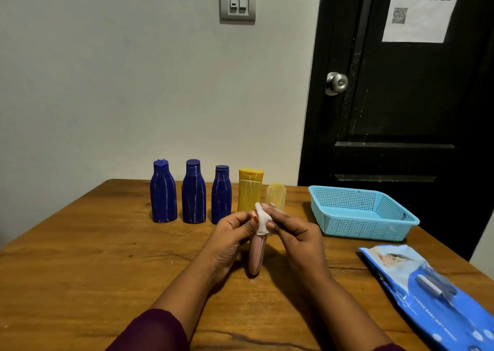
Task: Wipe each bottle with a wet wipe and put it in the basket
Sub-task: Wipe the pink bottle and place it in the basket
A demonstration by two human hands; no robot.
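Note:
My left hand (230,239) grips the upper part of a small pink bottle (257,257) that stands upright on the wooden table (107,257). My right hand (294,235) pinches a white wet wipe (263,221) wrapped over the bottle's top. Behind the hands stand three blue bottles (163,191) (193,191) (221,194) in a row, then a yellow bottle (250,190) and a small pale yellow bottle (276,194), partly hidden by my fingers. A light blue mesh basket (361,213) sits at the right with no bottles in it.
A blue pack of wet wipes (433,294) lies at the table's right front edge. A grey wall is behind the table. A black door (401,110) with a metal knob stands behind the basket.

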